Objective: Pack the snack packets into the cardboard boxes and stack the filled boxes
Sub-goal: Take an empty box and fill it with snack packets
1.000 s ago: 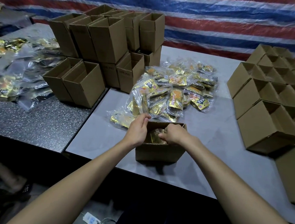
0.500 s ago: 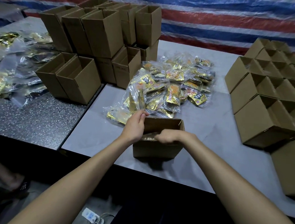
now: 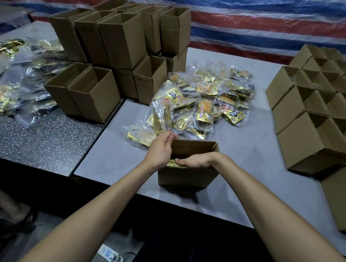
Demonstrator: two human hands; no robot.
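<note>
A small open cardboard box stands near the front edge of the grey table. Gold snack packets show just inside its near rim. My left hand grips the box's left wall, with thumb and fingertips meeting at the far left corner. Over the near side of the opening my right hand lies flat, its fingers straight and pointing left, pressing down. Right behind the box sits a loose pile of bagged snack packets.
Empty open boxes are stacked at the back left and lie in rows on their sides at the right. More packets cover the dark speckled table. A power strip lies on the floor below.
My right hand has come up out of the box and flattened across its near edge. My left hand has stayed on the left wall.
</note>
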